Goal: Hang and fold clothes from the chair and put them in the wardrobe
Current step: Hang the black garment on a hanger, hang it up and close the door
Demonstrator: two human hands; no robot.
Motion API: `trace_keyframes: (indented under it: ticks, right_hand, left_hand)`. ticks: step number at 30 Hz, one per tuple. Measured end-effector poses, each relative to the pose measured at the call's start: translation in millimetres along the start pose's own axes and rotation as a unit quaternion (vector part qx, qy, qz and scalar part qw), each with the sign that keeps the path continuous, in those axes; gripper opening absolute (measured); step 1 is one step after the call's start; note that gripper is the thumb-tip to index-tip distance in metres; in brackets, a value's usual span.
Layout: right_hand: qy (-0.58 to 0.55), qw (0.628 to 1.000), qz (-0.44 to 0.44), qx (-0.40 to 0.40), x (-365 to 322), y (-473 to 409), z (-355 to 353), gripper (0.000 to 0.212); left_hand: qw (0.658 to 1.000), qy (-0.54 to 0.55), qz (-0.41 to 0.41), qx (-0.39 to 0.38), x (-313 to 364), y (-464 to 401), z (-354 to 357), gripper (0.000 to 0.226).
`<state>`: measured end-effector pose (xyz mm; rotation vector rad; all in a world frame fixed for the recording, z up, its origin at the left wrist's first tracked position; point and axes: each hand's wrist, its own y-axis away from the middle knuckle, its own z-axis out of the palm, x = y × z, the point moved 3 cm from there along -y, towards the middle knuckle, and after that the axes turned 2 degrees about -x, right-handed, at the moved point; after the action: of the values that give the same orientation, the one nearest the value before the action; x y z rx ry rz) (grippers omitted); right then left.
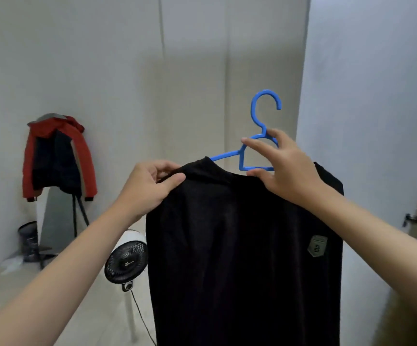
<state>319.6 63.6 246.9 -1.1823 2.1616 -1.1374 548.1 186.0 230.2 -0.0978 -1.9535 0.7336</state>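
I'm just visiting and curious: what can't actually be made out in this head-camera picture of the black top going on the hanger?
- Blue hanger: its arms are hidden, the right hand covering the middle, the black garment the rest.
- Garment's hem: cut off by the bottom edge.
- Grey patch: print too small to read.
- Wardrobe: none identifiable.
- Left hand: fingers pinch the collar; fingertips hidden.

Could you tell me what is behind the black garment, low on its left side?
A white-bodied fan with a black grille stands behind the black garment, its cord trailing down. The garment covers the fan's right edge, so what lies further behind cannot be seen.
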Motion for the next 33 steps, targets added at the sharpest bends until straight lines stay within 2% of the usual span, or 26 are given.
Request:
trace_keyframes:
  ticks: [6,13,18,24,33]
  right_hand:
    - [0.17,0.983,0.07,-0.029,30.9,24.5,-59.0,0.061]
    - [0.289,0.94,0.178,-0.02,87.8,50.7,-128.0,0.059]
    - [0.34,0.91,0.239,-0.007,142.3,67.9,-174.6,0.058]
    - [0.367,0.884,0.29,-0.012,220.8,87.6,-221.1,0.06]
    - [0.404,0.846,0.344,0.045,317.2,112.5,-270.7,0.064]
  left_hand:
    - [0.99,-0.015,0.029,-0.138,23.9,-21.5,62.3,0.019]
    - [0.975,0.021,0.101,-0.195,64.2,-60.8,154.7,0.014]
    - [0.96,0.055,0.146,-0.233,93.6,-94.1,235.0,0.011]
    - [0.944,0.081,0.172,-0.27,123.2,-132.1,335.2,0.017]
    - [0.919,0.152,0.185,-0.315,153.6,-182.7,465.0,0.018]
